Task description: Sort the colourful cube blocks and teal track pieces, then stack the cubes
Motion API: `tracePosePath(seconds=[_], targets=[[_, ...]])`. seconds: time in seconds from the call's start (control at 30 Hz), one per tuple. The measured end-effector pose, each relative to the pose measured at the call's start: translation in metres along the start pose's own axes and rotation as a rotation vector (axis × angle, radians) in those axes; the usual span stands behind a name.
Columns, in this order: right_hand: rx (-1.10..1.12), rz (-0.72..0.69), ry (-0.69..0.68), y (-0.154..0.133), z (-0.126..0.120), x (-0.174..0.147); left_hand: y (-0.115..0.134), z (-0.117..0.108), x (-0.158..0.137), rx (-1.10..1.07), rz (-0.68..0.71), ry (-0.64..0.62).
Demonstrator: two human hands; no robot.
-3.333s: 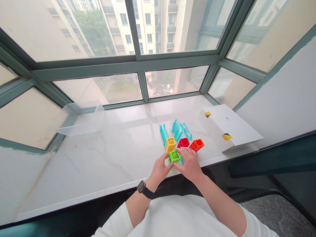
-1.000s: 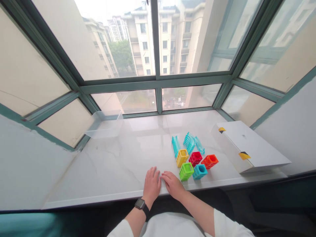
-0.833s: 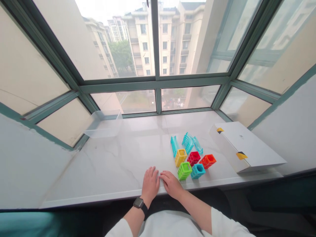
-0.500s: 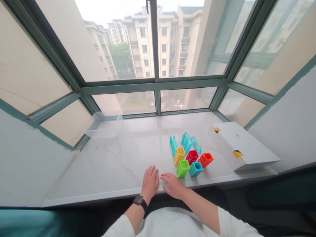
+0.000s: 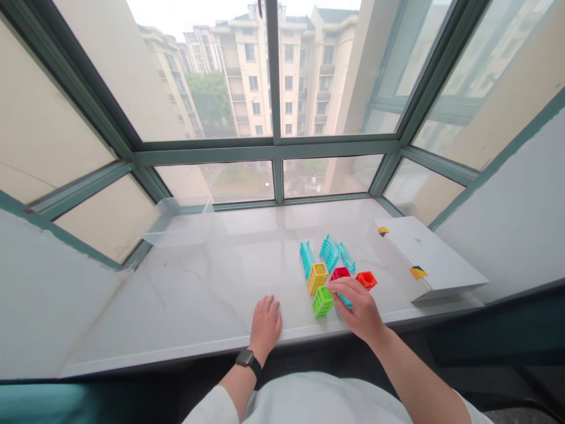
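My left hand (image 5: 265,324) lies flat on the white sill, fingers stretched out, with nothing in it. Over the hollow plastic blocks hovers my right hand (image 5: 358,307), its thumb and fingers apart; whether it touches any block is hard to tell. A green block (image 5: 323,302) stands just left of its fingertips. Partly hidden under this hand are a blue block (image 5: 346,301) and a red block (image 5: 341,273). The yellow block (image 5: 318,278) is behind the green one, and an orange-red block (image 5: 366,280) sits to the right.
Clear turquoise track pieces (image 5: 329,252) lie behind the blocks. A white box (image 5: 435,256) with yellow-black tabs is on the right. At the back left is a transparent bin (image 5: 179,227). Window frames (image 5: 265,153) border the marble-look sill (image 5: 189,294), whose front edge is near me.
My right hand has moved right, from beside my left hand to above the blocks, covering part of the blue and red ones. My left hand stays on the sill. The view has shifted slightly.
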State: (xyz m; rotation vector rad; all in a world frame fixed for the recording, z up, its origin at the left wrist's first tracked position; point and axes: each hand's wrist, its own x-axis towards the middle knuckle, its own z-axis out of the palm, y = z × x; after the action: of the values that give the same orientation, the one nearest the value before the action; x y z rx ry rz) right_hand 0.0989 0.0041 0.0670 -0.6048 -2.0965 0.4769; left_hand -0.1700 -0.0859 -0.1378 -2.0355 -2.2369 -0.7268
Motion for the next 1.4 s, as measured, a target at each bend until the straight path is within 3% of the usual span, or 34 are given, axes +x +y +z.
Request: tracePosePath(seconds=[0.1, 0.2, 0.37, 0.47, 0.63, 0.77, 0.9, 1.0, 1.2, 1.4], targets=[[-0.153, 0.093, 0.036, 0.021, -0.019, 0.002, 0.000, -0.001, 0.000, 0.001, -0.003, -0.006], [-0.235, 0.171, -0.058, 0.036, -0.026, -0.003, 0.001, -0.003, 0.000, 0.004, -0.004, -0.015], [-0.248, 0.197, -0.295, 0.046, -0.011, -0.013, 0.003, -0.003, 0.001, -0.008, -0.017, -0.021], [-0.228, 0.217, -0.364, 0.050, 0.003, -0.015, 0.002, -0.002, 0.002, -0.017, -0.023, -0.035], [-0.154, 0.228, -0.416, 0.041, 0.010, -0.008, 0.000, -0.010, 0.000, -0.117, -0.017, -0.042], [-0.009, 0.203, -0.369, 0.020, 0.019, -0.003, 0.011, -0.033, -0.001, -0.339, 0.121, -0.099], [0.158, 0.233, -0.278, 0.010, 0.050, -0.007, 0.020, -0.053, 0.005, -0.452, 0.100, -0.099], [0.223, 0.283, -0.206, 0.015, 0.082, -0.013, 0.008, -0.060, 0.011, -0.428, 0.051, -0.131], [0.140, 0.386, -0.283, 0.032, 0.135, -0.022, -0.034, -0.067, 0.022, -0.143, -0.060, -0.231], [0.012, 0.550, -0.307, 0.048, 0.172, -0.038, -0.045, -0.061, 0.045, 0.081, -0.208, -0.293]])
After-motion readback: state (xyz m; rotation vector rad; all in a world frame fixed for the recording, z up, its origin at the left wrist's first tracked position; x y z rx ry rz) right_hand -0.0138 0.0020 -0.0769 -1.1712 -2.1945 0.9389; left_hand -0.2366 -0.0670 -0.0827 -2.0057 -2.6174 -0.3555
